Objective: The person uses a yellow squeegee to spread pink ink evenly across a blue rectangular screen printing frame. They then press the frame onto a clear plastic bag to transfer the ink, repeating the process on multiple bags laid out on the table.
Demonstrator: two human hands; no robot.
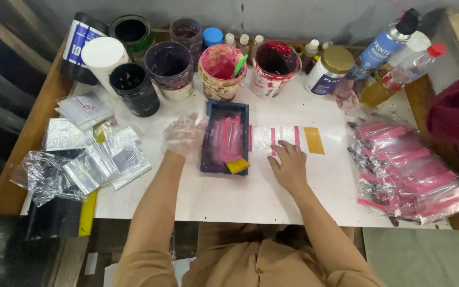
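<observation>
A thin, clear disposable glove, wrinkled and loosely fitted, is worn on the left hand [184,136], left of the frame's centre; it ends at the wrist. Nothing is worn on the right hand [291,167], just right of centre, and no ring, watch or bracelet is seen on either wrist. Both forearms are left uncovered. At the bottom centre of the frame, a plain tan-brown garment of soft, creased cloth is seen, with sleeves ending near the elbows.

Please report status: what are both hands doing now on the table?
Left hand, in clear glove, steadies the dark ink tray. Right hand, bare, presses flat on the clear pouch. Nothing between them.
</observation>
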